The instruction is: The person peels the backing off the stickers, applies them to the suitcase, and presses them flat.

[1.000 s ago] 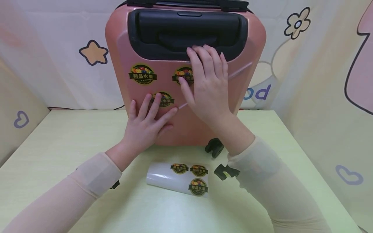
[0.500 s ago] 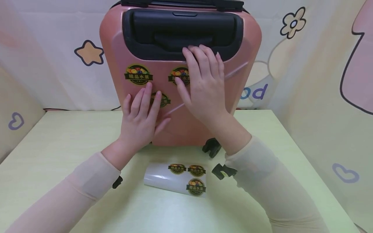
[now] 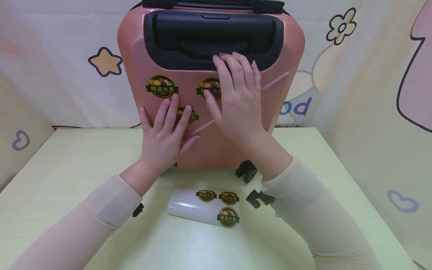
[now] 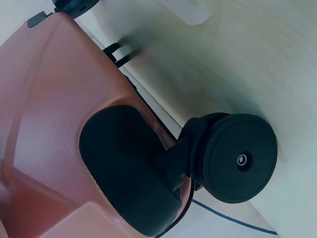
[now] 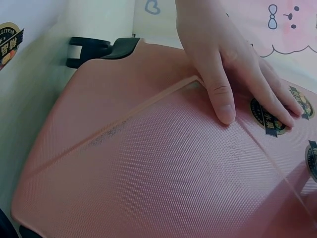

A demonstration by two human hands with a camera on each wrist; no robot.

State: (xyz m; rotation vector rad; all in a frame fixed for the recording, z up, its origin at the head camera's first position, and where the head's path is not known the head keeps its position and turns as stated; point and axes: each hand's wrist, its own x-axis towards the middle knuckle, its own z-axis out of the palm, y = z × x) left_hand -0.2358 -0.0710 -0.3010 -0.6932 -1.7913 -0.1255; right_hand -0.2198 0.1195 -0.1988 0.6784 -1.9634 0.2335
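Observation:
A pink hard-shell suitcase (image 3: 216, 150) stands upright, with three round fruit stickers on its front: an upper-left sticker (image 3: 162, 86), an upper-right sticker (image 3: 204, 90) and a lower sticker (image 3: 194, 116). My left hand (image 3: 162, 138) lies on the shell with fingers spread, partly covering the lower sticker. One fingertip is right under the upper-left sticker. In the right wrist view the same left hand (image 5: 233, 64) has its thumb near a moulded ridge. My right hand (image 3: 239, 101) rests higher up, fingertips over the black handle panel (image 3: 216, 41), thumb at the upper-right sticker.
On the pale table (image 3: 84, 161) before the suitcase lies a curled white sticker sheet (image 3: 192, 206) bearing three stickers. A black caster wheel (image 4: 240, 158) juts from the suitcase's lower corner. Patterned curtain (image 3: 67, 75) hangs behind and at both sides.
My left hand has shifted slightly up and left on the shell; its fingers drew together, then spread again, and uncover more of the lower sticker. The right hand stays in place on the suitcase.

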